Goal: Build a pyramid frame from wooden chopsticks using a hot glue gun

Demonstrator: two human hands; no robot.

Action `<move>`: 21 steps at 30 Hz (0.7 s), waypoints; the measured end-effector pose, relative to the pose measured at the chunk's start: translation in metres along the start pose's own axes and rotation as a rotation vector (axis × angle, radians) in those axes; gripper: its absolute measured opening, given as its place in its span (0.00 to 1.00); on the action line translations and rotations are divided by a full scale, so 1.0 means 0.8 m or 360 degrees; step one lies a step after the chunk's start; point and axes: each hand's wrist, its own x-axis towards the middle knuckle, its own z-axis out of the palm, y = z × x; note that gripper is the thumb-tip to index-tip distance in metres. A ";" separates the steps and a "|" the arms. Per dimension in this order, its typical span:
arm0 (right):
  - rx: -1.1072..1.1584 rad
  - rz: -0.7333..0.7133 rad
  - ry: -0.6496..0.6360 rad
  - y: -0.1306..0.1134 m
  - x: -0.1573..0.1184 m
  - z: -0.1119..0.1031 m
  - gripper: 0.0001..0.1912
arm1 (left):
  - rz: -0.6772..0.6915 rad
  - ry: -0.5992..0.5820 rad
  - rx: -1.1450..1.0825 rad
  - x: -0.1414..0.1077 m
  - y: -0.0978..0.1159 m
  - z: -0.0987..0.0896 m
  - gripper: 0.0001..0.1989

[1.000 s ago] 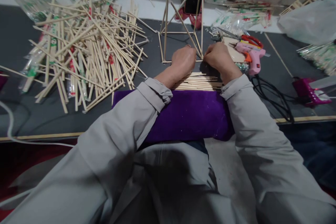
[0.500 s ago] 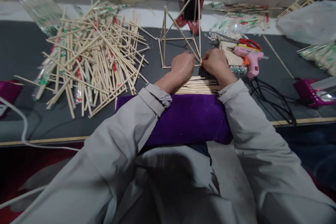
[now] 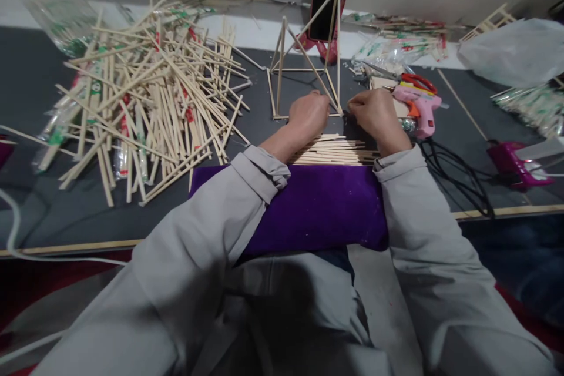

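Note:
A frame of thin wooden sticks [image 3: 272,91] stands on the dark table, with two peaks joined by bars. My left hand [image 3: 310,114] is closed at the frame's front bottom bar, its fingers round the bar near the right corner. Just right of that corner is my right hand [image 3: 372,113], fingers pinched together and a little apart from the frame; anything between them is too small to make out. Below both hands lies a row of loose sticks [image 3: 337,155], beside a purple cushion [image 3: 321,205] at the table edge.
A large heap of sticks [image 3: 163,88] covers the left side. A pink glue gun [image 3: 425,111], red-handled scissors [image 3: 419,83] and a black cable [image 3: 462,173] lie at the right. Behind the frame a phone [image 3: 326,0] stands upright. A plastic bag [image 3: 511,50] sits far right.
My right hand has moved slightly right, away from the frame's front corner. My left hand stays at the bottom bar. The whole view has shifted a little.

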 end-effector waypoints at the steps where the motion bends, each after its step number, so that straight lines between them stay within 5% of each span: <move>1: 0.0004 0.0003 0.0024 0.000 0.000 0.000 0.12 | -0.0007 0.0004 -0.0002 0.000 0.000 0.000 0.18; 21: 0.0029 0.0157 -0.0045 -0.005 0.015 0.016 0.09 | -0.0036 0.0005 -0.0065 0.002 0.000 0.004 0.19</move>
